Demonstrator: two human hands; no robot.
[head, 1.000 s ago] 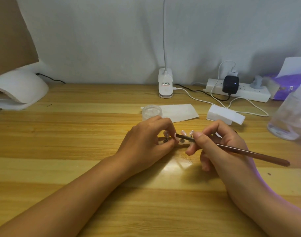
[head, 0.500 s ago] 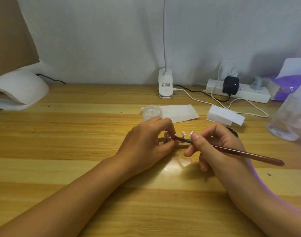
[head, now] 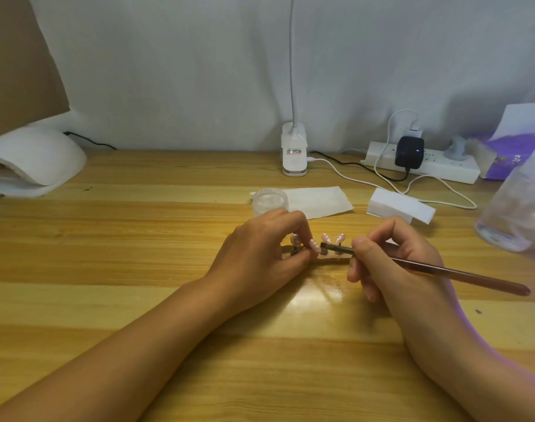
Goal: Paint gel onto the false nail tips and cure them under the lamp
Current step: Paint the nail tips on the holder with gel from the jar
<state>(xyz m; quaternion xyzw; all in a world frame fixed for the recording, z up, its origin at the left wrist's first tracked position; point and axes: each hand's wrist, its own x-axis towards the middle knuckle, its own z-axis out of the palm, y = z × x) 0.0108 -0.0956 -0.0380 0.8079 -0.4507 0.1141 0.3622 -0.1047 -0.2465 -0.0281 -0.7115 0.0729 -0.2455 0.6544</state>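
**A:** We're at the table [head: 138,239], with the lamp [head: 35,159] well apart at far left. Our left grip [head: 260,251] pinches the stand [head: 330,259].

**B:** Right grip [head: 394,260] holds the brush [head: 461,274], bristles at the nail tips [head: 326,238] between our grips. If we jolt that stand, gel could smear onto neighbours.

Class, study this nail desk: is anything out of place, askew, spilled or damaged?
Nothing stands out. The nail tips stand upright on their holder, the left hand steadies one and the right hand holds the brush to it. Only a small dark speck marks the table.
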